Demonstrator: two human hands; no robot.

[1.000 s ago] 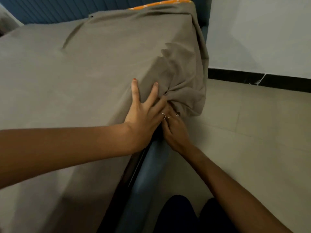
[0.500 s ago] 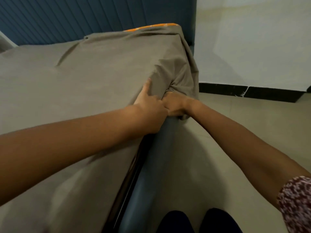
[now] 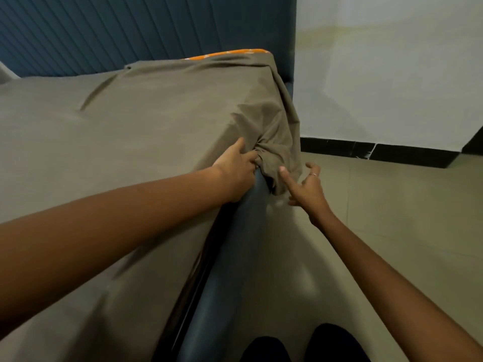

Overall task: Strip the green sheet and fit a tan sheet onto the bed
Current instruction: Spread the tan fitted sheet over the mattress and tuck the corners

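Tan sheet covers the bed, with a loose bunch hanging at the side rail. Left hand grips this bunch; right hand is open beside it. Cloth looks soft, light and slippery, so take it by the gathered edge.

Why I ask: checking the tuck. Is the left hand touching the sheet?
Touching. The head view shows the left hand with its thumb lying on the sheet and its fingers pushed into the bunched cloth at the mattress edge.
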